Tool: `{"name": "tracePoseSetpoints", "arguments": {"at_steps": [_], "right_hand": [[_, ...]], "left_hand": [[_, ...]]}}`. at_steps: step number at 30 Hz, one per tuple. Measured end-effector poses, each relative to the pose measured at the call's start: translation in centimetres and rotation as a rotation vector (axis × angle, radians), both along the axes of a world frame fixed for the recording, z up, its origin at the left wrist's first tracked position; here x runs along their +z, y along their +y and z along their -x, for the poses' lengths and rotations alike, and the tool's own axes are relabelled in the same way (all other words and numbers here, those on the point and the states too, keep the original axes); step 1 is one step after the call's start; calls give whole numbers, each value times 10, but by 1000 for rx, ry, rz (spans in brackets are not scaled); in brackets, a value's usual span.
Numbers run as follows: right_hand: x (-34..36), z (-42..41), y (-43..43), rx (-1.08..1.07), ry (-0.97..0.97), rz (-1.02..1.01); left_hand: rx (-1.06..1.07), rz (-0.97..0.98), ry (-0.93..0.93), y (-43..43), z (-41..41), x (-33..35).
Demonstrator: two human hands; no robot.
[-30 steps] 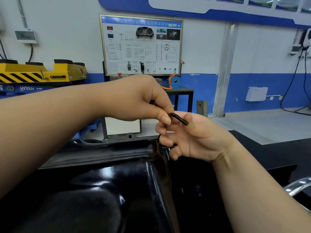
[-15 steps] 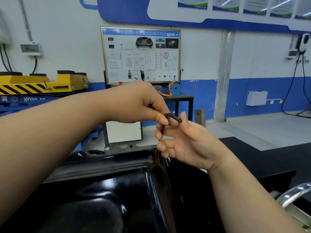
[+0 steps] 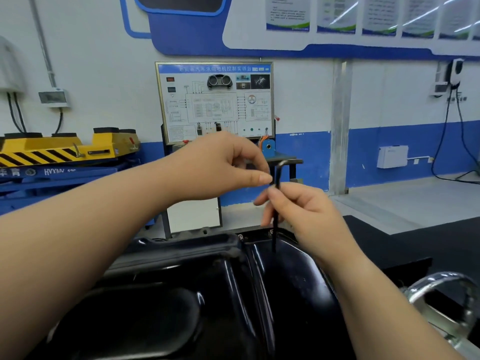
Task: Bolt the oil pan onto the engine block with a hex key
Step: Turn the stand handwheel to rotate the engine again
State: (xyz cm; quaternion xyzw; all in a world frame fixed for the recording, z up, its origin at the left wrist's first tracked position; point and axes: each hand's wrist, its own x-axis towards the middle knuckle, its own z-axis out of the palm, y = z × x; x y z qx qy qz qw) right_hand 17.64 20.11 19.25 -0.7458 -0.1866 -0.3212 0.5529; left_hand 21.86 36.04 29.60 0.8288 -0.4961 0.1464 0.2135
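The glossy black oil pan fills the lower part of the view, and two small bolts show on its far flange. A black L-shaped hex key stands upright above that flange, short arm pointing right. My right hand pinches the long shaft in its fingers. My left hand reaches in from the left, and its thumb and forefinger tips meet the shaft just below the bend. The key's lower tip hangs by the far flange bolt; whether it sits in a bolt I cannot tell.
A chrome bar curves up at the lower right. A black-topped bench lies right of the pan. Behind stand a wiring training board and a yellow lift platform on the left.
The hex key has swung from lying across my right hand to standing upright, long shaft down. My right hand now holds the shaft lower, and the pan's far flange has come into sight.
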Motion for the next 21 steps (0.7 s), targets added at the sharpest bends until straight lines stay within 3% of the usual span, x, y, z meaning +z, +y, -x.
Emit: {"name": "tracePoseSetpoints", "arguments": {"at_steps": [7, 13, 18, 21], "right_hand": [[-21, 39, -19, 24, 121, -220], [-36, 66, -43, -68, 202, -396], [-87, 97, -114, -625, 314, -572], [-127, 124, -155, -1108, 477, -370]], "left_hand": [[360, -214, -100, 21, -14, -33], [506, -202, -7, 46, -25, -49], [474, -289, -78, 39, -20, -54], [451, -292, -90, 32, -20, -53]]}}
